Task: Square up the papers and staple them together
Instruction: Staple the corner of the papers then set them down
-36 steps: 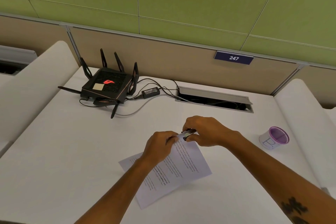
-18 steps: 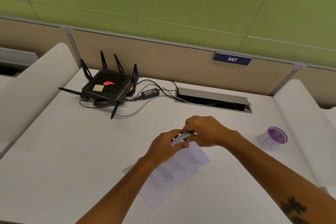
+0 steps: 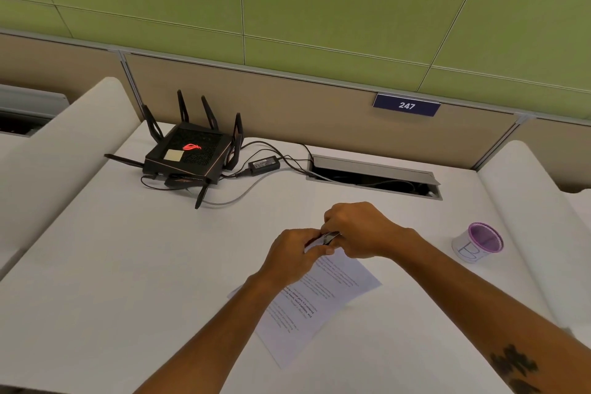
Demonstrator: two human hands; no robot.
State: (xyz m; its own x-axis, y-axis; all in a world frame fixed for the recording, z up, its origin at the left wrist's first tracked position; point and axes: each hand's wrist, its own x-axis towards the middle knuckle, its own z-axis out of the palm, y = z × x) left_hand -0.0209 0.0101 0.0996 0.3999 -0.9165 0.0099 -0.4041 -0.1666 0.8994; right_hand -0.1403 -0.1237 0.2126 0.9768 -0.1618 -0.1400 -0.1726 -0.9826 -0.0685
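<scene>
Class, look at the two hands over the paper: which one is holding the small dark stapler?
The right hand: it grips the stapler, while the left hand only pinches the papers' corner.

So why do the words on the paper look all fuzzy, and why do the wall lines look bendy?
Head view: the print on the papers is too small and soft to read, and the hands are slightly blurred; the wide-angle lens bows the wall panel seams; the light is even, with only faint shadows.
</scene>
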